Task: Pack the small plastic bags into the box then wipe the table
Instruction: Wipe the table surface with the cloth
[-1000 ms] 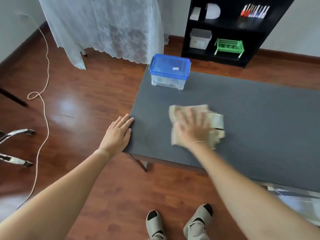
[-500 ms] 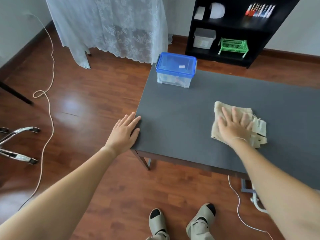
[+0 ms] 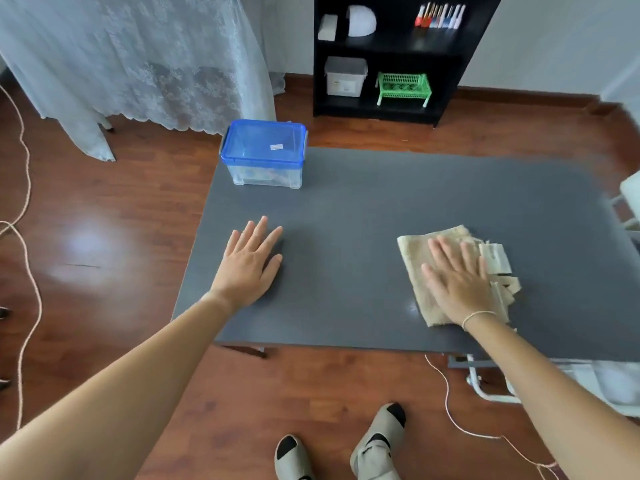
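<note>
A clear plastic box (image 3: 265, 168) with a closed blue lid stands at the far left corner of the dark grey table (image 3: 363, 209). Something pale shows faintly through its wall; I cannot tell what. My right hand (image 3: 457, 278) lies flat, fingers spread, pressing a beige cloth (image 3: 415, 251) onto the table's right half. My left hand (image 3: 251, 263) rests flat and spread on the bare tabletop near the left front, holding nothing.
A black shelf (image 3: 398, 109) with a green basket (image 3: 403, 86) and a white bin stands beyond the table. A lace-draped table (image 3: 138, 64) is at the far left. Cords lie on the wooden floor. A white frame (image 3: 485, 386) sits under the table's right front.
My right hand has slid the cloth from the table's middle to its right half. My left hand has moved from the table's left edge onto the tabletop.
</note>
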A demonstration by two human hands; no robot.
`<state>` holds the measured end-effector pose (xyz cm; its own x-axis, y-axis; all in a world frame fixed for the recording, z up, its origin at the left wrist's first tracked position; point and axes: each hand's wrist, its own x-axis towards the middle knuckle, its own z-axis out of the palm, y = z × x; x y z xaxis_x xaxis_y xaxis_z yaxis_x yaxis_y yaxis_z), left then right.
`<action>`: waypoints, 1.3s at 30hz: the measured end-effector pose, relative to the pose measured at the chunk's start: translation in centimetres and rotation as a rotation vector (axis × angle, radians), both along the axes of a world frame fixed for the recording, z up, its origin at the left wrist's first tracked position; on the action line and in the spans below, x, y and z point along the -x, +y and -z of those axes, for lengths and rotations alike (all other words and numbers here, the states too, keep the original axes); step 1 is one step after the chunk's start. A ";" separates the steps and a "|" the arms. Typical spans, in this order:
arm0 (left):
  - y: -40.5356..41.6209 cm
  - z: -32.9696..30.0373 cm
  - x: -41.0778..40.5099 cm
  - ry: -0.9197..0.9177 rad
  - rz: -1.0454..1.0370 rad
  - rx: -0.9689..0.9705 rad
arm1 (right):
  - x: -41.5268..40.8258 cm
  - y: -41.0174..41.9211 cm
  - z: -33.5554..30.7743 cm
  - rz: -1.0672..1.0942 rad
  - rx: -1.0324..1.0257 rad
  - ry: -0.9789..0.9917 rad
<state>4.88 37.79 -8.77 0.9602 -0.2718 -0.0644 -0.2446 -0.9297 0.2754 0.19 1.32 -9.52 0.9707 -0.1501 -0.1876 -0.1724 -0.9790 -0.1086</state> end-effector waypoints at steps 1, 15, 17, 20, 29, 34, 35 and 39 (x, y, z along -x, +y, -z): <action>-1.3 0.1 -0.4 0.002 0.022 -0.013 | -1.7 -1.8 -0.1 0.078 -0.009 0.013; -6.2 0.8 -2.8 0.036 -0.068 -0.136 | -6.9 2.3 0.0 -0.788 -0.051 0.039; -6.3 0.7 -3.0 0.042 -0.072 -0.146 | -9.4 -0.6 0.0 -0.816 -0.045 0.006; -6.4 0.7 -3.0 0.045 -0.076 -0.160 | -16.5 -3.5 -0.3 -0.507 0.024 -0.012; -6.2 0.8 -3.1 0.039 -0.083 -0.173 | -23.7 5.9 0.2 -0.355 -0.013 -0.019; -6.2 0.9 -3.1 0.043 -0.088 -0.189 | -16.1 5.7 0.2 -0.787 -0.065 -0.022; -6.2 0.9 -3.1 0.042 -0.090 -0.188 | -14.8 4.0 0.2 -0.832 -0.065 -0.013; -6.3 0.9 -3.1 0.037 -0.091 -0.178 | -13.7 -6.1 0.3 -0.543 0.019 -0.028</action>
<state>8.02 31.51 -9.67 0.9764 -0.1655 -0.1390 -0.1506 -0.9823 0.1117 13.92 -4.80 -9.80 0.9141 0.3712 -0.1630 0.3614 -0.9283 -0.0876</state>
